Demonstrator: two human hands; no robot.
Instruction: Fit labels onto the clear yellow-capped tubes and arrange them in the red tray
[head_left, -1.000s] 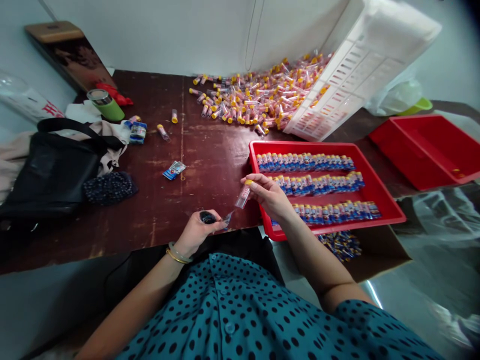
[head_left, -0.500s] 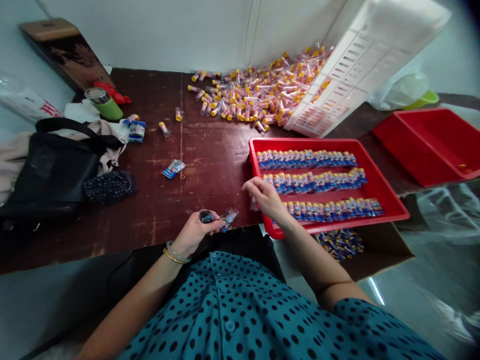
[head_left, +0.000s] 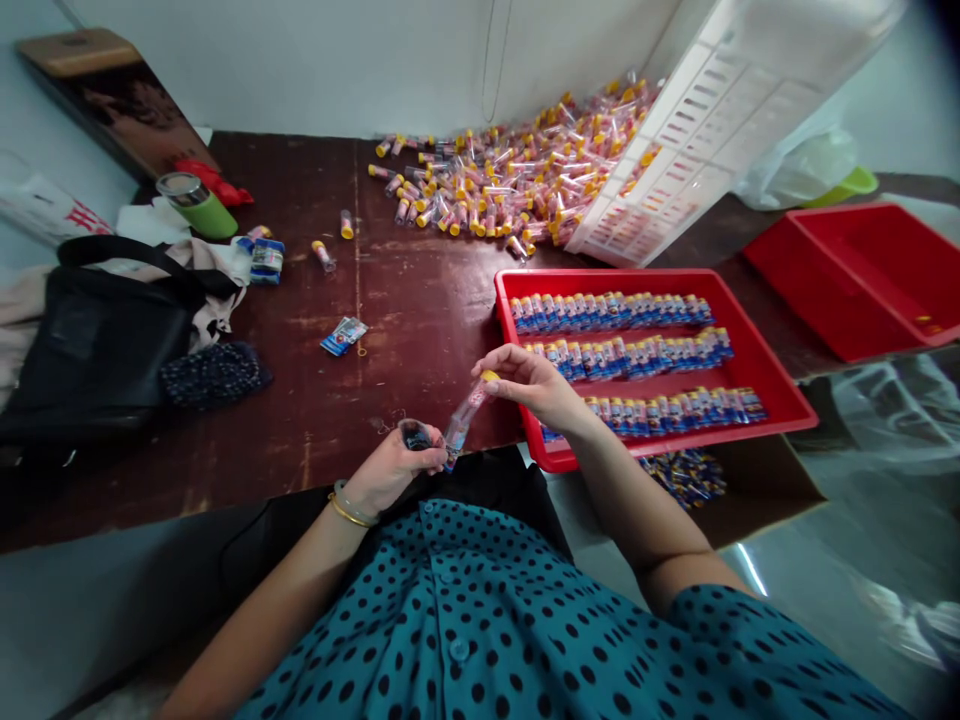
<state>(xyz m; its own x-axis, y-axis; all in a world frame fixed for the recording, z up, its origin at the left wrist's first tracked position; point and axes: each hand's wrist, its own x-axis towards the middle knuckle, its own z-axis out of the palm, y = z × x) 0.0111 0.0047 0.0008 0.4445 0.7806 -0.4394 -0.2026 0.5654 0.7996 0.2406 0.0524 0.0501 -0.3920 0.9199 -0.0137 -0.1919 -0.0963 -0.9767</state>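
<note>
My right hand [head_left: 536,388] pinches a clear tube with a yellow cap [head_left: 471,402], pink inside, by its capped end. The tube slants down to the left, its lower end meeting a small blue printed plastic sleeve [head_left: 450,462]. Closed fingers of my left hand [head_left: 397,464] hold that sleeve; whether the tube is inside it cannot be made out. Also in the left hand is a dark, rounded clear-wrapped piece [head_left: 415,434]. Beside my right wrist stands a red tray [head_left: 645,368] with three rows of yellow-capped tubes in blue sleeves. Further left lie several blue printed sleeves [head_left: 344,336].
A heap of yellow-capped tubes [head_left: 517,180] lies against the wall, beside a tilted white basket [head_left: 675,150]. A black bag [head_left: 97,340] and green flask [head_left: 199,207] are at left. Another red bin [head_left: 840,280] stands right; a cardboard box [head_left: 765,490] sits below the tray.
My right hand has moved slightly left from the tray's edge, bringing the tube against the sleeve in my left hand. The left hand has stayed nearly in place.
</note>
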